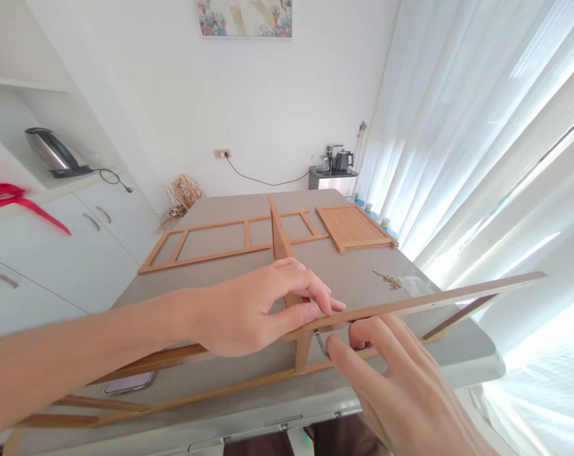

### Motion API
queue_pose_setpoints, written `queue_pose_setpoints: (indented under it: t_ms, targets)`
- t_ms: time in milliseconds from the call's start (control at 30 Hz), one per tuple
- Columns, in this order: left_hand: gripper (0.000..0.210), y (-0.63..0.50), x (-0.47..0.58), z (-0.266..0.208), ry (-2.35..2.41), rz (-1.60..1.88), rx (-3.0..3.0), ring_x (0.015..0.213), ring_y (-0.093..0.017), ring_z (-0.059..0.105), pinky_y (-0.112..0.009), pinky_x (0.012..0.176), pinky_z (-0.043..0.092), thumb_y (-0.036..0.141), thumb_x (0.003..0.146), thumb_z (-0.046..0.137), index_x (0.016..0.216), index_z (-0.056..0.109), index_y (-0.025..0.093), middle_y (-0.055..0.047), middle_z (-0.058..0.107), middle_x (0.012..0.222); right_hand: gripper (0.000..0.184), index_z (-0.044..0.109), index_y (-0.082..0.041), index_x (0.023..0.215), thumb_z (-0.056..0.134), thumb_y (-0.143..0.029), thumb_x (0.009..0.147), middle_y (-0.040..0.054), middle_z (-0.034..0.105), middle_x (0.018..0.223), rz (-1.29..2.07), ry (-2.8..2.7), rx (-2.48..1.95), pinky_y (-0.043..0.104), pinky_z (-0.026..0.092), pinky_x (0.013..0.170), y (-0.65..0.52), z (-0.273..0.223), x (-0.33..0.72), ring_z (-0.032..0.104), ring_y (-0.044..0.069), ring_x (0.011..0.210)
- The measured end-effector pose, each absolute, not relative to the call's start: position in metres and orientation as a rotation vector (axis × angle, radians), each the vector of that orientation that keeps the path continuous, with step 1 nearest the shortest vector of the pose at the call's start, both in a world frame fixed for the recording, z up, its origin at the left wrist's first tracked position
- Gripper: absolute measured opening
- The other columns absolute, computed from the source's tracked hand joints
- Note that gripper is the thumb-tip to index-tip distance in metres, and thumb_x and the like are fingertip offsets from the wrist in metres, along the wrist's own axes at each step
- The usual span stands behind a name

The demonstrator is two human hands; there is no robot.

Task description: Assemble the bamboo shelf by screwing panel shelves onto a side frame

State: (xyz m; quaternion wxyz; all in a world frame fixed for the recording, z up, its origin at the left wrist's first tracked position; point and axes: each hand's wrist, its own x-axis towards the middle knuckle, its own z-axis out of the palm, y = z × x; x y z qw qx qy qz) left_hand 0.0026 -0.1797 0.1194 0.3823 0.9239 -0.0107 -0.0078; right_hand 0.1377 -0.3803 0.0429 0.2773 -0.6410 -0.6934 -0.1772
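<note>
A wooden frame stands on its edge along the near side of the table, with a wooden board meeting it and running toward the far end. My left hand is closed over the joint, thumb and fingers pressed on the top rail. Below and to the right, my right hand pinches a bent metal hex key, whose short end meets the rail near that joint. Its long arm is partly covered by my fingers.
On the grey table lie a ladder-like wooden frame, a wooden panel, several screws beside a clear plastic bag, and a phone. White cabinets stand left; curtains hang right.
</note>
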Motion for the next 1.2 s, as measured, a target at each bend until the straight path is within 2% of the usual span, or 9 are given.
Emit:
queue_pose_setpoints:
  t_ms: [267,500,700,900,1200]
  targets:
    - [0.022,-0.177,0.002,0.112,-0.016,0.036,2.363,0.126,-0.020,0.053,-0.036,0.108,0.042,0.033,0.104,0.047,0.113,0.066,0.026,-0.002,0.068,0.129,0.031,0.065,-0.022,0.109,0.041,-0.008,0.093,0.0041,0.056,0.084,-0.488,-1.847,-1.724,0.024,0.044,0.066,-0.378,0.047,0.134,0.053,0.015,0.077]
    - [0.022,-0.179,0.002,0.120,-0.033,0.002,2.354,0.126,-0.020,0.053,-0.038,0.110,0.040,0.028,0.105,0.045,0.111,0.065,0.025,-0.002,0.068,0.130,0.024,0.063,-0.020,0.107,0.043,-0.016,0.094,0.0067,0.060,0.085,-0.585,-1.906,-1.700,0.027,0.046,0.063,-0.379,0.056,0.138,0.054,0.018,0.074]
    - [0.020,-0.179,0.003,0.119,-0.048,-0.002,2.368,0.125,-0.018,0.053,-0.036,0.111,0.037,0.027,0.105,0.044,0.110,0.064,0.025,-0.001,0.069,0.130,0.034,0.065,-0.020,0.103,0.039,-0.002,0.089,0.0057,0.063,0.087,-0.651,-1.987,-1.707,0.029,0.043,0.067,-0.376,0.066,0.141,0.054,0.018,0.076]
    - [0.019,-0.180,0.003,0.117,-0.059,0.051,2.375,0.125,-0.018,0.053,-0.036,0.110,0.038,0.029,0.105,0.046,0.110,0.064,0.025,-0.001,0.069,0.129,0.040,0.065,-0.019,0.101,0.038,0.004,0.083,0.0063,0.062,0.087,-0.677,-2.026,-1.685,0.029,0.039,0.065,-0.378,0.067,0.142,0.054,0.018,0.077]
    - [0.021,-0.178,0.002,0.116,-0.074,0.055,2.380,0.124,-0.019,0.053,-0.036,0.109,0.040,0.031,0.105,0.045,0.112,0.064,0.025,-0.003,0.069,0.126,0.029,0.062,-0.020,0.088,0.042,0.000,0.082,0.0036,0.056,0.073,-0.939,-2.252,-1.624,0.035,0.037,0.066,-0.371,0.084,0.148,0.047,0.018,0.066]
